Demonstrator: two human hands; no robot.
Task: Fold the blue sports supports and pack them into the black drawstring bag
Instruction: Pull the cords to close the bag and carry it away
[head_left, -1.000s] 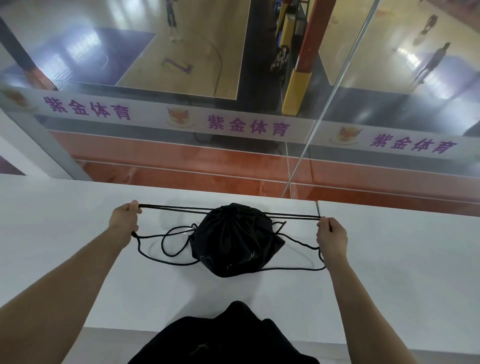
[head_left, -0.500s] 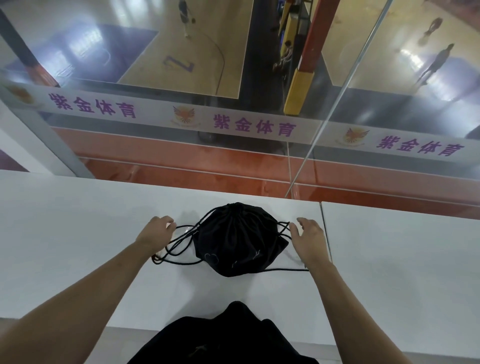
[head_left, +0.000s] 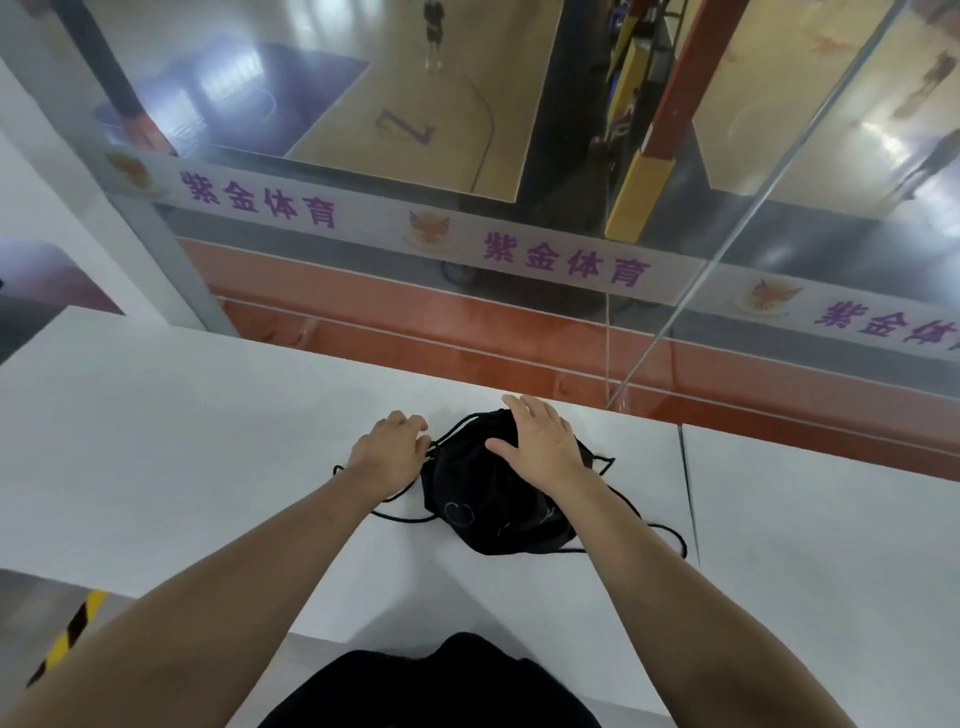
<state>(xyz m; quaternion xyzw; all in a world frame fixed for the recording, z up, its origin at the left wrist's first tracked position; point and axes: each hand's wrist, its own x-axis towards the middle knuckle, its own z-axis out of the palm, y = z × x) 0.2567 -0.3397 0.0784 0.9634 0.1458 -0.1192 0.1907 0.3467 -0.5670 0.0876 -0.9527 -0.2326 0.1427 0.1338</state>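
While my right hand (head_left: 540, 441) lies flat, fingers spread, on the bag (head_left: 498, 504), my left hand (head_left: 389, 452), at its nine o'clock, curls onto the cords (head_left: 400, 514).

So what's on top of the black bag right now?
The right hand lies flat on the black drawstring bag near its cinched top. The left hand is at the cords beside it. The bag's contents are hidden.
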